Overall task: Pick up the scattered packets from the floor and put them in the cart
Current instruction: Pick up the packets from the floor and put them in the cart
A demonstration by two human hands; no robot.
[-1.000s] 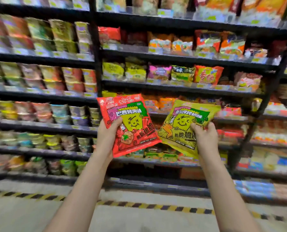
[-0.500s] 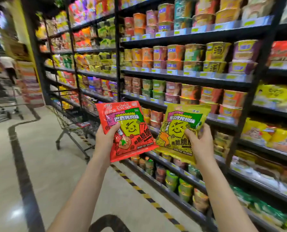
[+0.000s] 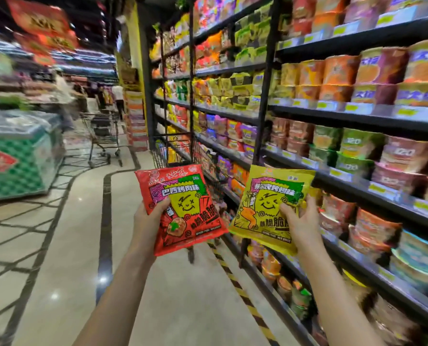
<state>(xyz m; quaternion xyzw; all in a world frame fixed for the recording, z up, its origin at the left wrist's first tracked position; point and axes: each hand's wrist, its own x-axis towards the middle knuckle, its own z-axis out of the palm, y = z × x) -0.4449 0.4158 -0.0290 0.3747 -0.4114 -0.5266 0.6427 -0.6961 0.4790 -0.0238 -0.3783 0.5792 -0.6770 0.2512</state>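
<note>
Aisle: cart (image 3: 175,152) ahead, contents unclear; hands hold packets.

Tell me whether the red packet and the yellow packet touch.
Apart. The head view shows floor and shelf between the red packet and the yellow packet.

Two packets side by side before a cart (image 3: 180,151), shelves (image 3: 332,116) right, freezer (image 3: 18,151) left.

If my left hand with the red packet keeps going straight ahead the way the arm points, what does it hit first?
Probably the wire shopping cart parked along the shelves: it sits directly beyond the left hand and its red packet. Nothing shows between them, though depth is hard to judge here.
</note>
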